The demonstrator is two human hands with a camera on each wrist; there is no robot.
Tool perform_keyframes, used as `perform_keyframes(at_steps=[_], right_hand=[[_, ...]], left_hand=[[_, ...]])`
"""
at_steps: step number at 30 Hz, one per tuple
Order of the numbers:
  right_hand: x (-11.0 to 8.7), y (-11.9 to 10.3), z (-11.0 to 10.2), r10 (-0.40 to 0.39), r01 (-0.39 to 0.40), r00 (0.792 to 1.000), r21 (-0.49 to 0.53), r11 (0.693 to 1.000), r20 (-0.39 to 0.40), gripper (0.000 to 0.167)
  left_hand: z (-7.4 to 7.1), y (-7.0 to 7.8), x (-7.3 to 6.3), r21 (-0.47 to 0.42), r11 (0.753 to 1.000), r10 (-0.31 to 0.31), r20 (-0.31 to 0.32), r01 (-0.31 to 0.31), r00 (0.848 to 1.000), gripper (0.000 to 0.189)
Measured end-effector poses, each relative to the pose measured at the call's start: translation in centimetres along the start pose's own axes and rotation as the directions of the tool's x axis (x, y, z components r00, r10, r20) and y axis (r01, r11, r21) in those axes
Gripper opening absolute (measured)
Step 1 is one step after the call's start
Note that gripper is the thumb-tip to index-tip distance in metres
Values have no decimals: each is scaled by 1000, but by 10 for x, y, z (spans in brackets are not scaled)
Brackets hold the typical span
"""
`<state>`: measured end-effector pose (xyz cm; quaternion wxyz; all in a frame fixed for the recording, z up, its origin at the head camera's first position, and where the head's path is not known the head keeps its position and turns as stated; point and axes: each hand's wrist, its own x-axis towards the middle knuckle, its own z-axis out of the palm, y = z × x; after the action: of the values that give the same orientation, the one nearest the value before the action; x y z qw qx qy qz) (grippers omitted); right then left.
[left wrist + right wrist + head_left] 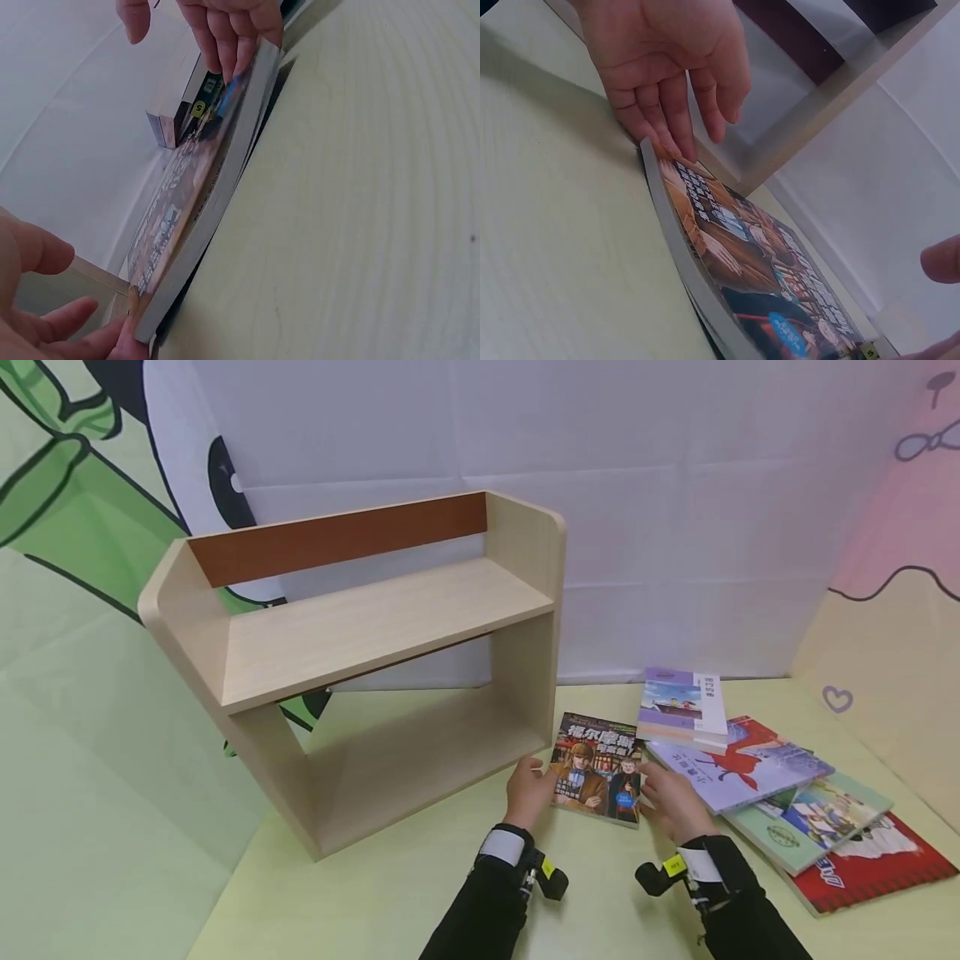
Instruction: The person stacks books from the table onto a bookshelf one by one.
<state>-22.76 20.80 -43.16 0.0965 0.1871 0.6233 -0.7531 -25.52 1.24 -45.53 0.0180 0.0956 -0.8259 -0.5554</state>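
Note:
A paperback book point(596, 768) with a dark illustrated cover lies face up on the pale yellow table, right of the wooden shelf. Its left edge is touched by the fingertips of my left hand point(529, 795), the thumb held apart from the cover. At the opposite edge, my right hand point(675, 802) touches the book with fairly straight fingers. The left wrist view shows the page edge of the book point(214, 195) between the two hands. In the right wrist view, the left hand point(667, 67) reaches down to a corner, while only part of the right hand point(943, 261) shows.
The two-tier shelf point(390, 627) with a brown back strip stands to the left. Several books lie at right: a purple-and-white one point(678, 706), a lilac one with a red figure point(742, 764), a green one point(813, 818) and a red one point(877, 864), partly overlapping.

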Motion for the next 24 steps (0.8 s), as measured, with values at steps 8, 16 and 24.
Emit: perform_keyframes(at_steps=[8,16,24], right_hand=[[2,5,-2,23,-25,997,25,999,67,67],[1,13,6,44,-47,998,45,998,51,65],[-13,14,9,6,-7,994,16,1000,106,65]], left_hand=[[0,-1,0,25,999,-20,36,20,999,38],[6,-5,-4,57,997,-64,208,53,976,54],[3,-6,-13,-183,968,-116,271,170,956,40]])
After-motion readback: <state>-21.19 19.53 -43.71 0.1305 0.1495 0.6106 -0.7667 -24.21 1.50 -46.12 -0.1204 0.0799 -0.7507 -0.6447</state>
